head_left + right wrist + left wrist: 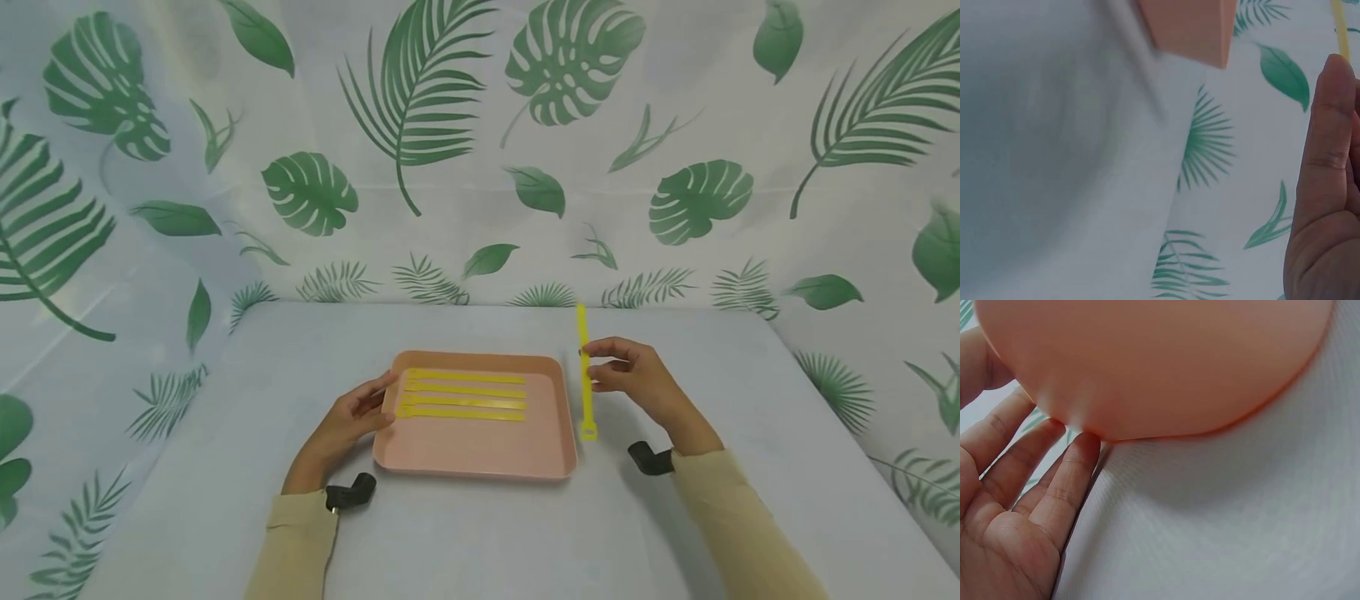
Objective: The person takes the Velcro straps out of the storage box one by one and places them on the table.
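Note:
In the head view my left hand (352, 425) holds the left edge of a shallow pink tray (480, 454), with its thumb and fingers at the rim. The left wrist view shows the fingertips (1088, 445) against the outside of the tray wall. Several flat yellow cable straps (465, 390) lie side by side in the tray's upper half, their looped ends toward my left hand. Just past the tray's right edge, my right hand (633, 375) pinches another yellow strap (587, 408) between thumb and fingers. It hangs upright, looped end down. In the right wrist view only a bit of this strap (1339, 28) shows.
The tray rests on a table (465, 533) with a white cover. A white backdrop (457, 225) printed with green leaves rises behind it and at both sides. Black wrist mounts (351, 492) sit at the cuffs of tan sleeves (296, 542).

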